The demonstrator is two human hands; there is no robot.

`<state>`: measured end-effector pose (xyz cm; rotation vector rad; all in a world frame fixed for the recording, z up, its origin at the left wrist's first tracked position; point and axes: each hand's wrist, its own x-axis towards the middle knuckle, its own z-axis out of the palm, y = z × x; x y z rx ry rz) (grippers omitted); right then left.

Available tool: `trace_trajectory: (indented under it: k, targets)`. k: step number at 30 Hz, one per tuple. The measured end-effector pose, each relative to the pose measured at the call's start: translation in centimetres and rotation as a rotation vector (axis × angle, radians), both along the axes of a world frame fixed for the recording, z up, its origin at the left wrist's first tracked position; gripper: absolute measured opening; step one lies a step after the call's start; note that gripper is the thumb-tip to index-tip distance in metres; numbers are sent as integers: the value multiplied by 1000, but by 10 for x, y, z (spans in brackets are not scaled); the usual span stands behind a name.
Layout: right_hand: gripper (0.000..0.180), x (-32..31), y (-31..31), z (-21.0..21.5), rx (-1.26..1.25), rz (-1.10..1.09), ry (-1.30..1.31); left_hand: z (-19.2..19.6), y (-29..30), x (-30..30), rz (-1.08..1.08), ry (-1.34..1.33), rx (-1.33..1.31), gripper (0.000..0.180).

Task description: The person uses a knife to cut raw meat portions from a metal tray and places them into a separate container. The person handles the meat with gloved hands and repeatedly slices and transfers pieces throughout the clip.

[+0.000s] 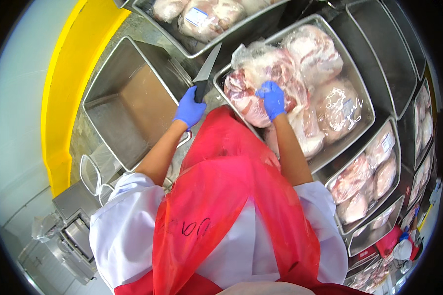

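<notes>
Red apron (pixel 211 191) | knife (pixel 205 73): silvery, black-handled | meat (pixel 286 73): pink, white-streaked, glossy

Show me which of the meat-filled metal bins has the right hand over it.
The large bin just right of the knife: the right hand is on its meat, while neither hand is over the other meat-filled bins.

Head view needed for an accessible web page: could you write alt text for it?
A gloved left hand grips a knife, while the gloved right hand is on raw meat among clear plastic in a metal bin. A red apron shows below, and another bin stands at left.
</notes>
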<state>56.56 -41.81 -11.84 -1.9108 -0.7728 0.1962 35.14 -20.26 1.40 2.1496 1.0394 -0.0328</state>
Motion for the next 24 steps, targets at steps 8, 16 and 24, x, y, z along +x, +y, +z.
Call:
trace_trajectory:
  k: [8, 16, 24]
  targets:
    - [17, -4, 18, -9, 338, -26, 994, 107, 128, 15, -320, 435, 496, 48]
    - [15, -3, 12, -30, 187, -208, 992, 268, 251, 120, -500, 235, 515, 33]
    - [11, -30, 31, -25, 200, -411, 1067, 63, 293, 288, -876, 484, 688, 43]
